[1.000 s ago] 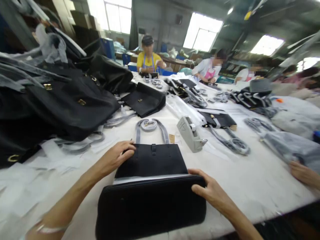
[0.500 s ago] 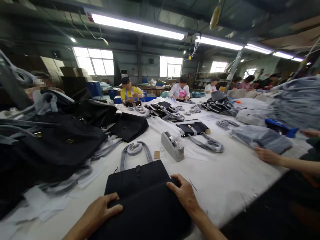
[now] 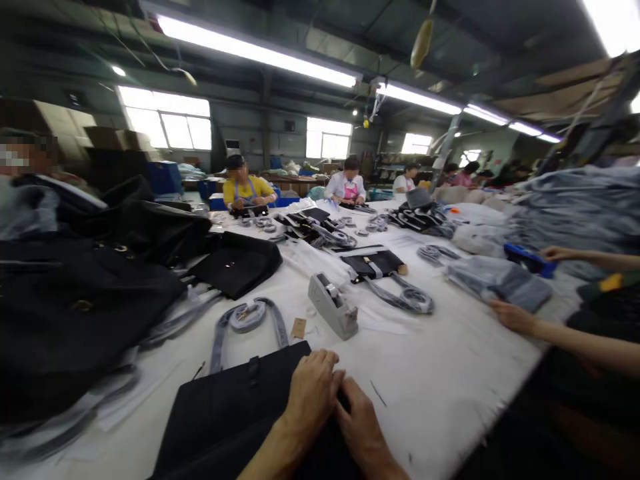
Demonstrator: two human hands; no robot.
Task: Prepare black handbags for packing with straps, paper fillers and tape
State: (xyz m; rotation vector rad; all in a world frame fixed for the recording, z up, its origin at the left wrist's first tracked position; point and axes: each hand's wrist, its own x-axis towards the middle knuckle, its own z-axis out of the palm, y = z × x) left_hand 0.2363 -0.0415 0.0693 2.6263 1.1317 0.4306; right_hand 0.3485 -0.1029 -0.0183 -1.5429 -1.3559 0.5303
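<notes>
one long white table (image 3: 450,373) runs up the room, and it's busy. on the left a big heap of black bags (image 3: 75,313), too piled up to count. nearest the camera, one black bag (image 3: 225,407) lies flat at the table's near edge, and both hands are on its right end. further up there are two more single bags: a black pouch (image 3: 235,263) beside the heap and a flat bag (image 3: 373,261) mid-table with a wrapped strap (image 3: 410,298) coiled just beside it. on the right is one grey wrapped bundle (image 3: 500,283). there's one grey tape dispenser (image 3: 333,313) near the middle, and one wrapped handle loop (image 3: 247,317) just beyond the near bag. one small brown tag (image 3: 299,328) lies between loop and dispenser. three people sit at the far end, and a co-worker's two hands (image 3: 510,315) reach in from the right.

now the fingers. the left hand (image 3: 313,390) lies on top of the bag's right corner, fingers (image 3: 320,363) side by side, laid flat on the cloth, nothing pinched. the right hand (image 3: 360,423) sits touching it, right at the bag's edge; its fingertips are tucked in against the left hand, and i can't tell if they grip anything.
</notes>
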